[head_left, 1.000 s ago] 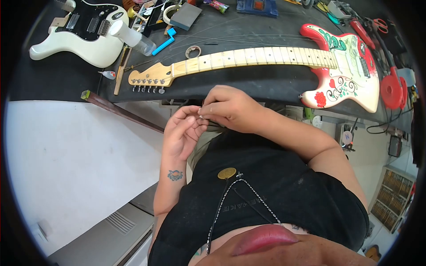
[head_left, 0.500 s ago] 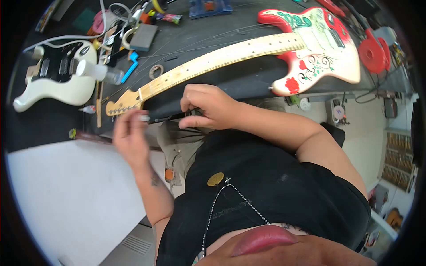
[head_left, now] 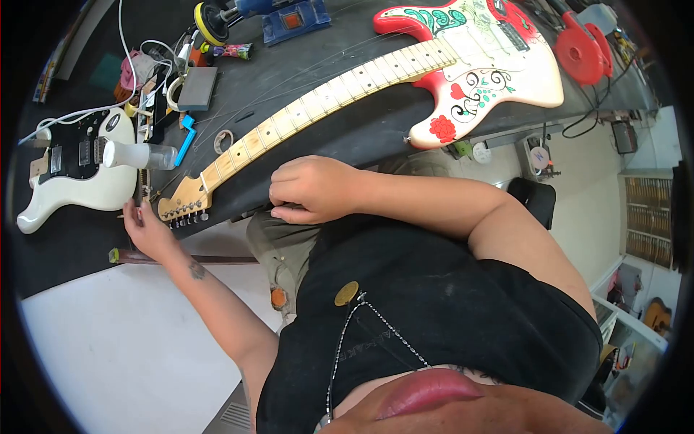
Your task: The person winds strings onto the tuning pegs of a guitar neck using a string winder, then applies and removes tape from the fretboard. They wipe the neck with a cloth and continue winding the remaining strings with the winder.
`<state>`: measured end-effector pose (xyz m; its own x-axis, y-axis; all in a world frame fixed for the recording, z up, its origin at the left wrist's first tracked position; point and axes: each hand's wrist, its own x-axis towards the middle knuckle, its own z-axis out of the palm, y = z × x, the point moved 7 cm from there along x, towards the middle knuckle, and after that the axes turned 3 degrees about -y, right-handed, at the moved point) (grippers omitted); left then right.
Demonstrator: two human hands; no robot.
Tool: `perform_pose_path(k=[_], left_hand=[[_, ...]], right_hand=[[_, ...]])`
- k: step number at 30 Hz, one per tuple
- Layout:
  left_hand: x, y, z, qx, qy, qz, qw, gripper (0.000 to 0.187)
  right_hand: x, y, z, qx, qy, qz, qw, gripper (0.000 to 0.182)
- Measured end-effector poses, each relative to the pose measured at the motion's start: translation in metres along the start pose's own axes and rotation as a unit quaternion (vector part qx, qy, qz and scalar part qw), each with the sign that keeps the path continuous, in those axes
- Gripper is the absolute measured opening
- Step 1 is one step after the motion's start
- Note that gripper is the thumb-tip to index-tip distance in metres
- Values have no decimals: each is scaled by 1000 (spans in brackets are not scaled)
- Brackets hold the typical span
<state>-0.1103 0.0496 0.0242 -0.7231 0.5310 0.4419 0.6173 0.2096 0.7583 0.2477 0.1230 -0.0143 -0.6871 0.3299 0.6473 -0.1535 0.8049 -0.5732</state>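
My left hand (head_left: 150,230) reaches over the bench between the white guitar body (head_left: 71,199) and the headstock (head_left: 182,199). Its fingers are bent together at the end of a narrow stick-like piece (head_left: 145,185); what they pinch is too small to make out. My right hand (head_left: 312,190) is curled in front of my body by the bench edge, and whatever lies in it is hidden. An electric guitar (head_left: 506,79), red and cream with painted flowers and scrolls, lies face up. Its maple neck (head_left: 311,112) points left, with loose strings behind it.
A clear jar with a white lid (head_left: 160,156) lies by the white body. Around it are a blue string winder (head_left: 186,141), a tape roll (head_left: 224,142) and a grey block (head_left: 197,88). A polisher (head_left: 212,24) sits at the back, a red reel-like tool (head_left: 584,54) at right.
My left hand has moved left, from the headstock to beside the white guitar body. The right hand has closed further, hiding the dark thing glimpsed in it. The view has shifted.
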Motion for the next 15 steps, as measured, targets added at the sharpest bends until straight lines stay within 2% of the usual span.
perform_pose_path(k=[2,4,6,8,10,15], left_hand=[[-31,-2,6,-30,12,60,998,36],[-80,37,25,73,-39,182,980,29],[-122,74,47,99,-110,288,946,28],[-146,95,61,145,-132,356,913,28],[-150,97,63,166,-106,381,903,30],[-143,89,60,157,-100,347,919,40]], right_hand=[[0,1,0,-6,1,4,1000,21],[0,-1,0,-1,8,-11,1000,20],[0,0,1,-3,4,-6,1000,20],[2,-1,1,2,-3,-7,1000,20],[4,-2,0,-4,-3,2,1000,20],[7,6,-8,-4,15,65,998,15]])
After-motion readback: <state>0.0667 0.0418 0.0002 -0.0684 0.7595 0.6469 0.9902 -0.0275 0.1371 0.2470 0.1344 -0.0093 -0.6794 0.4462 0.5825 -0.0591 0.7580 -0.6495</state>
